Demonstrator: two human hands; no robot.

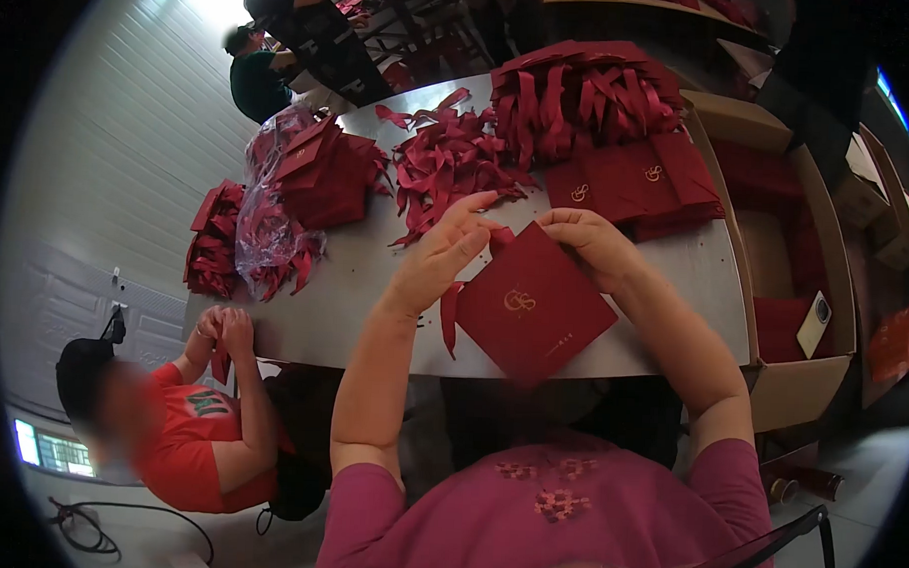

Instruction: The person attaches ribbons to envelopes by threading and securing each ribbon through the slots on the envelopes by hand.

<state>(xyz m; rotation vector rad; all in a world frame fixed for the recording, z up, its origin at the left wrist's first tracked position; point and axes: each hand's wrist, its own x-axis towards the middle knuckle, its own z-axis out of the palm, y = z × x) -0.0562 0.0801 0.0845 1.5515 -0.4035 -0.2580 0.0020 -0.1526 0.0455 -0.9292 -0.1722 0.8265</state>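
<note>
A red bag (534,305) with a gold emblem hangs tilted, corner up, above the table's near edge. My right hand (584,238) pinches its upper right edge near the top corner. At the bag's upper left is my left hand (456,246), its fingers raised and apart, close to a red ribbon (449,319) that trails down the left side. Whether the left fingers touch the ribbon near the bag's top cannot be made out. Beyond my hands lies a heap of loose red ribbons (449,159).
Stacked red bags (628,185) lie at the back right, beside an open carton (796,381) holding a phone (813,325). More bags (328,174) and clear plastic (266,227) are on the metal table (373,331). A co-worker (209,426) sits left; others are behind.
</note>
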